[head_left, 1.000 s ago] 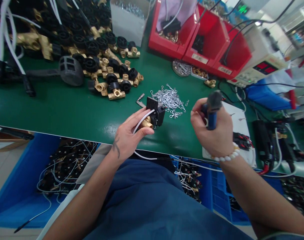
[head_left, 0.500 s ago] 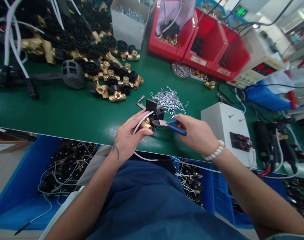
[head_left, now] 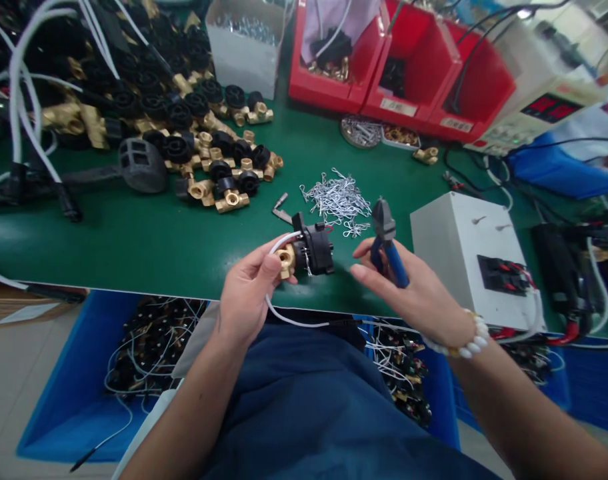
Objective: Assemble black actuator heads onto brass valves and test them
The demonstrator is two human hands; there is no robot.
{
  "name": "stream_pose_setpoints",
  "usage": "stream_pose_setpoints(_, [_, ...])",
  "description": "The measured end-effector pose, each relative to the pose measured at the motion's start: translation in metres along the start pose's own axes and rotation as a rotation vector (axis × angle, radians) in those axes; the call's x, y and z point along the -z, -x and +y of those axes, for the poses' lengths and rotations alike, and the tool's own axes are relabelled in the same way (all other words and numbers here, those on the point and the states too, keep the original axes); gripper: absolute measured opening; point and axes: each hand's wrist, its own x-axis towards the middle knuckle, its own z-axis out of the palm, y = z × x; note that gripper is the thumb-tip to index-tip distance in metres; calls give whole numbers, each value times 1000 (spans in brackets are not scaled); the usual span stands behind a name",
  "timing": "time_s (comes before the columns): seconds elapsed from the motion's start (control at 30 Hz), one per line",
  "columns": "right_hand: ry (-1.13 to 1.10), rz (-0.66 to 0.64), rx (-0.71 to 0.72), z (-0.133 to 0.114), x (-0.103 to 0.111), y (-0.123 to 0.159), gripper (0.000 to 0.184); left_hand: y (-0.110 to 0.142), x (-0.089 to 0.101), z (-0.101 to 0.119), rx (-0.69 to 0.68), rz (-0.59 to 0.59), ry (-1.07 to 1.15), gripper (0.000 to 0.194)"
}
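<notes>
My left hand (head_left: 249, 283) is closed around the brass end of a valve (head_left: 314, 249) with a black housing. A white cable (head_left: 297, 323) runs from the housing over my fingers and down past the table edge. A thin metal clip (head_left: 307, 261) shows between the brass and the black part. In my right hand (head_left: 414, 287) lies a pair of blue-handled cutting pliers (head_left: 385, 230), jaws pointing up and away, apart from the valve. Just beyond both hands is a pile of silvery wire clips (head_left: 340, 199).
Several brass valves with black caps (head_left: 219, 167) crowd the left of the green table (head_left: 134, 240), beside a black mallet (head_left: 143, 165). Red bins (head_left: 329, 100) stand at the back. A grey-white box (head_left: 454, 253) is at right. Blue crates (head_left: 69, 393) sit below the table edge.
The pliers have come away from the valve to the right and now point upward in my right hand. My left hand has turned the valve, so its brass opening faces me.
</notes>
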Motion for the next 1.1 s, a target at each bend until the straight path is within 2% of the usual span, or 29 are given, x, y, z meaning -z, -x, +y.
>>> stream_pose_setpoints(0.17, [-157,57,-14,3,-18,14,30,14,-7,5,58,78,-81,32])
stream_pose_setpoints(0.37, [-518,-37,-91,10,-21,24,33,38,-18,29,-93,74,-362,35])
stream_pose_setpoints(0.5, [-583,-128,-124,13,-23,30,37,48,-25,47,-138,24,-408,37])
stream_pose_setpoints(0.6, [-591,-168,-124,13,-24,34,35,50,-25,51,-138,-3,-408,37])
stream_pose_setpoints(0.7, [-540,-203,-122,10,-23,39,31,46,-23,47,-71,6,-385,36])
stream_pose_setpoints(0.8, [-375,-176,-130,9,-22,44,29,39,-18,39,-23,61,-439,34])
stream_pose_setpoints(0.9, [-185,-63,-148,12,-23,47,31,33,-11,35,-46,120,-768,32])
stream_pose_setpoints(1.0, [-55,48,-140,16,-24,45,32,32,0,38,-70,110,-1136,38])
stream_pose_setpoints(1.1, [2,87,-109,18,-24,43,34,29,12,45,-189,98,-1318,41])
